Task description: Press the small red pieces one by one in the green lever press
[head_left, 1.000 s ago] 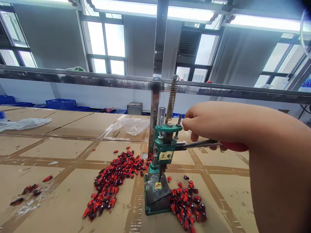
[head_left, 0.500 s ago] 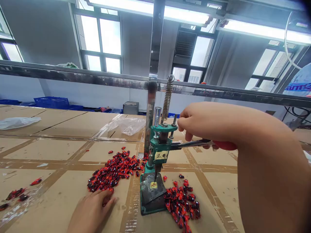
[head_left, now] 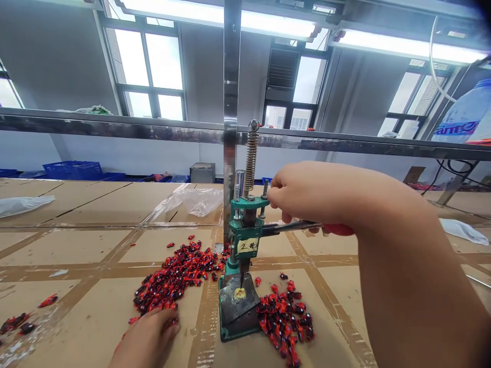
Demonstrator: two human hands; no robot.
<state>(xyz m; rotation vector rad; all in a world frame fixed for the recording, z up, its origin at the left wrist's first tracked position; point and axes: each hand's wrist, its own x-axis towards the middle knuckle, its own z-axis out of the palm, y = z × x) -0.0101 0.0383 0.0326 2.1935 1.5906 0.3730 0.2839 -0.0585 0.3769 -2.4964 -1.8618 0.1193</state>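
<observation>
While our right hand [head_left: 303,197] wraps the lever [head_left: 286,227], fingertips [head_left: 313,230] peeking out beneath, it hides much of the red grip [head_left: 339,230]. The green press [head_left: 245,232] stands between our hands. Our left hand [head_left: 148,332], its wrist cut off below, is at the near end of the larger red-and-black pile [head_left: 184,271]; its half-curled fingers hide whether we hold a piece, so we cannot tell.

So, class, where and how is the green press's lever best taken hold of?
Probably by the red grip at the outer end of the lever, coming from the right and above, with a curled hold. The lever is slim and juts out rightward from the green press, leaving that end reachable; the right hand lies over it from that side.
</observation>
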